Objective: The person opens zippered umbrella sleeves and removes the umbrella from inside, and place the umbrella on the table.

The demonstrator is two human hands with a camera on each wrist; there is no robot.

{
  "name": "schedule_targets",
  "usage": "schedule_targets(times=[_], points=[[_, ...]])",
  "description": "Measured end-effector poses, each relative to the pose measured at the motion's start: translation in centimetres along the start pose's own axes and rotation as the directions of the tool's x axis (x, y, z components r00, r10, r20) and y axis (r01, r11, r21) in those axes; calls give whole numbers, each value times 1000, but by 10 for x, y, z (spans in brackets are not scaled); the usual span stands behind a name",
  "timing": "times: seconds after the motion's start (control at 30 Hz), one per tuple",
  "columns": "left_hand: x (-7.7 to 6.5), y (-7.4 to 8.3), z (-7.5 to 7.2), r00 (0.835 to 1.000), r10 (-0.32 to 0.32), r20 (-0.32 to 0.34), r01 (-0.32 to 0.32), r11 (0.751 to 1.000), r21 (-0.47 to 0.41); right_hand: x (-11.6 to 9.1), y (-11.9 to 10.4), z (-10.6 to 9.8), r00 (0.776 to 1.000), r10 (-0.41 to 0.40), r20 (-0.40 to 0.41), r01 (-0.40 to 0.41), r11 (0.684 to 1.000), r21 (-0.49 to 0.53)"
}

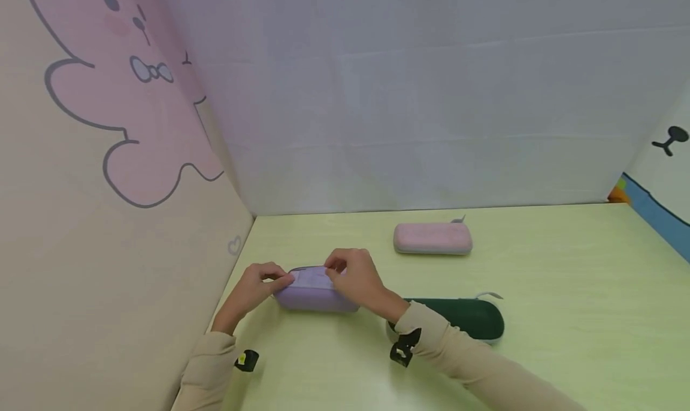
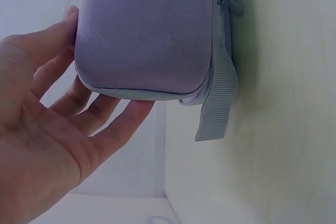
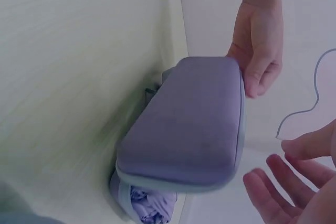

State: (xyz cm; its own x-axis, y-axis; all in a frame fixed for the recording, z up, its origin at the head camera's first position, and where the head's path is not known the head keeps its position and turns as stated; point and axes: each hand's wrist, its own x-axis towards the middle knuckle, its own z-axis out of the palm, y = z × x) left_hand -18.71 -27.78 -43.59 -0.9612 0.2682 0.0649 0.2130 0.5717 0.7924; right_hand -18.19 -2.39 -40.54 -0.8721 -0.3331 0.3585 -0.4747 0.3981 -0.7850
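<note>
A purple zip case [image 1: 315, 301] stands on the table, with both hands at its top. My left hand [image 1: 252, 292] holds its left end, thumb and fingers on the upper edge. In the left wrist view, a grey fabric strap [image 2: 218, 103] hangs from that end beside the zip. My right hand [image 1: 356, 277] is over the right end of the case, its fingers loosely bent. The right wrist view shows those fingers [image 3: 281, 187] apart from the case. Crumpled purple lining [image 3: 152, 205] shows below the case's grey rim in that view.
A pink case [image 1: 433, 238] lies toward the back of the table. A dark green case [image 1: 471, 318] sits at the right, partly hidden by my right forearm. A printed wall [image 1: 178, 249] rises at the left and a pale cloth [image 1: 431, 129] hangs behind.
</note>
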Motion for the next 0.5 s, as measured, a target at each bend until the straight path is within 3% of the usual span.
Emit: schedule_targets(times=[0.23, 0.5], points=[[-12, 0, 2, 995, -82, 65, 86, 995, -58, -2, 13, -11, 998, 21, -57, -25, 997, -72], [-27, -3, 7, 966, -241, 88, 251, 959, -129, -3, 26, -23, 987, 156, 22, -156, 987, -32]])
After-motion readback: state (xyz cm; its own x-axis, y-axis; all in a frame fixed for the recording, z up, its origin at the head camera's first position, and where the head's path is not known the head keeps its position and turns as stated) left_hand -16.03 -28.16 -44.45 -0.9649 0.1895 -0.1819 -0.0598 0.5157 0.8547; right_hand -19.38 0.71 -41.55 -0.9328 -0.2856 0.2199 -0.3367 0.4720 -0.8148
